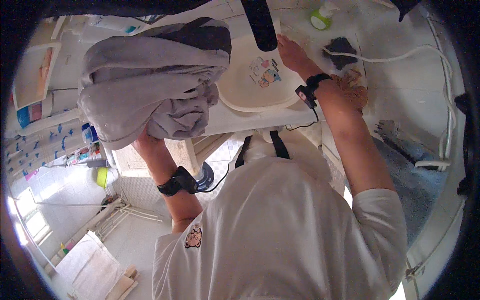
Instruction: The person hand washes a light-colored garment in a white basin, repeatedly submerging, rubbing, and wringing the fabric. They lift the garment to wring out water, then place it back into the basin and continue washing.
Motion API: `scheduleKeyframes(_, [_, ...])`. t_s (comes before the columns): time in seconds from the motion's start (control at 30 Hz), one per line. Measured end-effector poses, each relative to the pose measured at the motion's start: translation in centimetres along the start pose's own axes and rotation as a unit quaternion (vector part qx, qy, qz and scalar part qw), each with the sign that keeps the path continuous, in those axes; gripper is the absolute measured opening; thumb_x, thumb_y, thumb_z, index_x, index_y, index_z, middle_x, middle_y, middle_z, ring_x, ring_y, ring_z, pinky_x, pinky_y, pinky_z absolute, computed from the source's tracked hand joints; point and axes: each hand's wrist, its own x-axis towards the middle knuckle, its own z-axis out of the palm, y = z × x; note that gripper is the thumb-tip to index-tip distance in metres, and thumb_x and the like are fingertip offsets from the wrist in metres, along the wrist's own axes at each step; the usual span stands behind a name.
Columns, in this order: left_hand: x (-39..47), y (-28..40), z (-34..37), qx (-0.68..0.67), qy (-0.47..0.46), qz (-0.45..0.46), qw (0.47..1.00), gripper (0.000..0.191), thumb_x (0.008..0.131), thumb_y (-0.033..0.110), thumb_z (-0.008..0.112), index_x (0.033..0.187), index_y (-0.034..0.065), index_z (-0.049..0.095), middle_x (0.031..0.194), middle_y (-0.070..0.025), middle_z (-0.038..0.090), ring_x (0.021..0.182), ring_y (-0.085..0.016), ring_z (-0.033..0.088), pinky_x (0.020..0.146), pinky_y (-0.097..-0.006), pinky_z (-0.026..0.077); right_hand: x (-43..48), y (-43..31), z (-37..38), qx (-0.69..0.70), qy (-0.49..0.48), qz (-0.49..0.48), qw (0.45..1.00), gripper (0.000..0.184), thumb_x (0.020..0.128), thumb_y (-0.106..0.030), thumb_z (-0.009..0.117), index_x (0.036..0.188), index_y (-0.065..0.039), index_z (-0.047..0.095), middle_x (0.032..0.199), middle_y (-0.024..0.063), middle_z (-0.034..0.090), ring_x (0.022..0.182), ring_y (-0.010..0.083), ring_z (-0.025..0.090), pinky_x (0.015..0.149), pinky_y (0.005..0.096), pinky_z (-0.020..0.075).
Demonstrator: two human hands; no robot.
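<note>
A bulky grey cloth garment (pixel 123 71) with a darker panel is bundled in my left hand (pixel 146 144). It is raised to the left of a white wash basin (pixel 234 92). Folds of the cloth cover most of the fingers. My right hand (pixel 294 56) lies at the basin's right side, fingers together and touching its edge; whether they grip the rim cannot be told. Inside the basin a cartoon print (pixel 268 77) shows on the bottom. A dark rounded bar (pixel 264 30) hangs across the basin's far part and hides some of it.
Right of the basin sit a dark cloth (pixel 341 52), a brown crumpled item (pixel 352 88) and a white cord (pixel 390 58). A green pump bottle (pixel 320 18) stands behind. A brush (pixel 393 138) lies further right. Shelves with bottles (pixel 116 24) line the left.
</note>
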Motion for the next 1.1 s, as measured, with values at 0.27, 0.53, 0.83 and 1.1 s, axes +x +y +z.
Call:
scheduleKeyframes(0.27, [0.8,-1.1,-1.1,-0.011,0.028,-0.042,0.999,0.052,0.081,-0.002,0.059,0.131,0.0002,0.045,0.132,-0.0148,0.048,0.118,-0.029,0.052,0.1,-0.0414,0.047,-8.7,3.4,0.8,0.306,-0.113,0.433,0.84,0.037,0.08,-0.021,0.065,0.107,0.005,0.06,0.104,0.0195,0.064,0.091,0.0331,0.065,0.077,0.0418,0.0548])
scheduleKeyframes(0.53, [2.0,-2.0,-1.3,0.255,-0.064,0.159,0.952,0.043,0.078,0.003,0.066,0.12,-0.0015,0.056,0.126,-0.0174,0.055,0.117,-0.032,0.053,0.103,-0.0422,0.042,-11.4,1.0,-1.0,0.606,-0.189,0.51,0.581,0.042,0.074,-0.018,0.072,0.109,0.0,0.058,0.097,0.0125,0.064,0.085,0.0268,0.066,0.068,0.0421,0.0577])
scheduleKeyframes(0.83, [2.6,-1.7,-3.4,0.237,-0.084,0.169,0.953,0.04,0.079,0.008,0.069,0.118,0.0037,0.062,0.132,-0.0153,0.053,0.121,-0.028,0.05,0.102,-0.0424,0.041,-16.5,-1.0,-4.2,0.578,-0.214,0.521,0.59,0.026,0.078,-0.02,0.067,0.098,-0.004,0.062,0.085,0.0074,0.063,0.075,0.0216,0.063,0.065,0.0336,0.051])
scheduleKeyframes(1.1, [2.6,-2.0,-5.1,0.135,-0.051,0.128,0.981,0.03,0.082,-0.001,0.062,0.111,-0.0097,0.059,0.126,-0.0151,0.055,0.116,-0.027,0.053,0.099,-0.0389,0.045,-14.3,-5.5,-5.3,0.477,-0.07,0.499,0.72,0.037,0.078,-0.02,0.065,0.109,-0.001,0.062,0.093,0.01,0.067,0.08,0.0209,0.064,0.067,0.0366,0.0506])
